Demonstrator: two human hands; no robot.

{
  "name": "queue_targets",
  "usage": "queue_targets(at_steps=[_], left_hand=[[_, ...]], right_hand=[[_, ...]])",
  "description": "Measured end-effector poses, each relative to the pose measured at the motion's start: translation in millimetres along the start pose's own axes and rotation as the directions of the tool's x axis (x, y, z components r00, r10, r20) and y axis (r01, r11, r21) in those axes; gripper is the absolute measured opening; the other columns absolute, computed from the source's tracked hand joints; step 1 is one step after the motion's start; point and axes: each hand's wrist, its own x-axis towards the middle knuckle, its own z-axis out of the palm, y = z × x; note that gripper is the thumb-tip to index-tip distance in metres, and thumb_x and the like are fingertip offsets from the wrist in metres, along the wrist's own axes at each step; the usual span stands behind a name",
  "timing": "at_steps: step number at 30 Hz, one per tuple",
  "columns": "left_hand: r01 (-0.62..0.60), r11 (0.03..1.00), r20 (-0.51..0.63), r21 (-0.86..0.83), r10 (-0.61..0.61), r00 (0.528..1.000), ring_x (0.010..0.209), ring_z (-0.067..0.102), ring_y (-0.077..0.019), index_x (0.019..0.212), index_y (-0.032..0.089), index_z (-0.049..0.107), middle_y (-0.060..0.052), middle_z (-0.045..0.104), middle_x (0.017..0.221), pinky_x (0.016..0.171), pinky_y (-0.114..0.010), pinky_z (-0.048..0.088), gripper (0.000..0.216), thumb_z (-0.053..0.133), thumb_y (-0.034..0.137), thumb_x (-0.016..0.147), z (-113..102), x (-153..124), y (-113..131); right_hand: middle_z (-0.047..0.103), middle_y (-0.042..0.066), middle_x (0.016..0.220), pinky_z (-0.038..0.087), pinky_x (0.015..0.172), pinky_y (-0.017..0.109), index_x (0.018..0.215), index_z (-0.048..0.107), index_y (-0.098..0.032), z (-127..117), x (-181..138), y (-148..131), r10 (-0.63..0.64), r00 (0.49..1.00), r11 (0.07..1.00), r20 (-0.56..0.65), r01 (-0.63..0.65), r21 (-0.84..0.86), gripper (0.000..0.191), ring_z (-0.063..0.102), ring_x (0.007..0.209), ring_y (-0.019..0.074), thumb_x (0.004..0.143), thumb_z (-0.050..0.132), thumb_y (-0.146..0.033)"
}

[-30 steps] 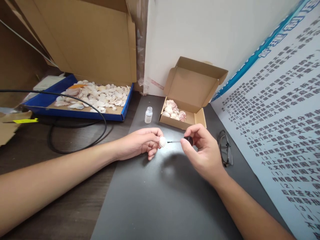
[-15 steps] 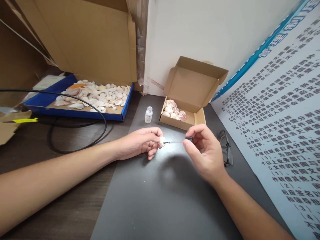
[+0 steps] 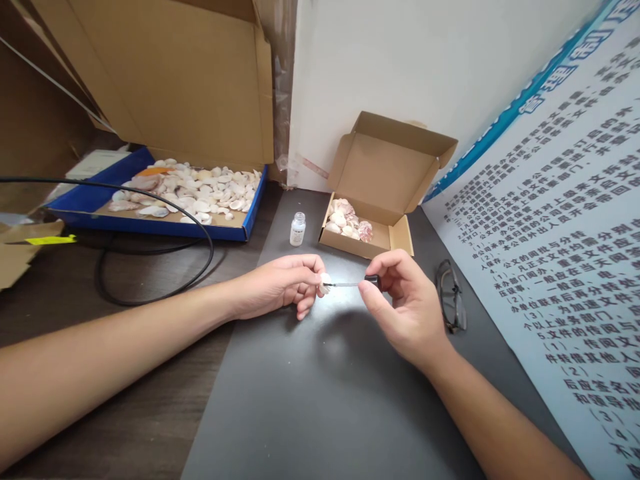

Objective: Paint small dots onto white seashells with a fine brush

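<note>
Between the thumb and fingers of my left hand is a small white seashell, held just above the grey mat. My right hand pinches the black cap of a thin applicator brush. The brush points left and its dark tip meets the shell. Behind my hands, a small clear glass bottle with a white label stands upright without its cap. Several pinkish and white shells lie in the left part of a small open cardboard box.
A large blue-edged box full of pale shells stands open at the back left. A black cable loops in front of it. Glasses lie right of my right hand. A printed poster leans along the right side.
My right hand has moved slightly left, bringing the brush tip further over the shell. The left hand stays in place, with the shell turned a little.
</note>
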Motion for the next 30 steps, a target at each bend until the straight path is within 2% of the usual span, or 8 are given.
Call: queue_targets(at_steps=[30], left_hand=[[-0.005, 1.000, 0.018, 0.000, 0.005, 1.000, 0.051, 0.055, -0.0080, 0.082, 0.015, 0.055, 0.000, 0.063, 0.073, 0.054, -0.023, 0.049, 0.007, 0.060, 0.017, 0.085, -1.1, -0.2, -0.9]], right_hand=[[0.046, -0.008, 0.063, 0.036, 0.045, 0.021, 0.085, 0.052, -0.024, 0.3, 0.3, 0.6, -0.038, 0.999, 0.999, 0.013, 0.038, 0.011, 0.014, 0.042, 0.050, 0.0079, 0.082, 0.062, -0.016]])
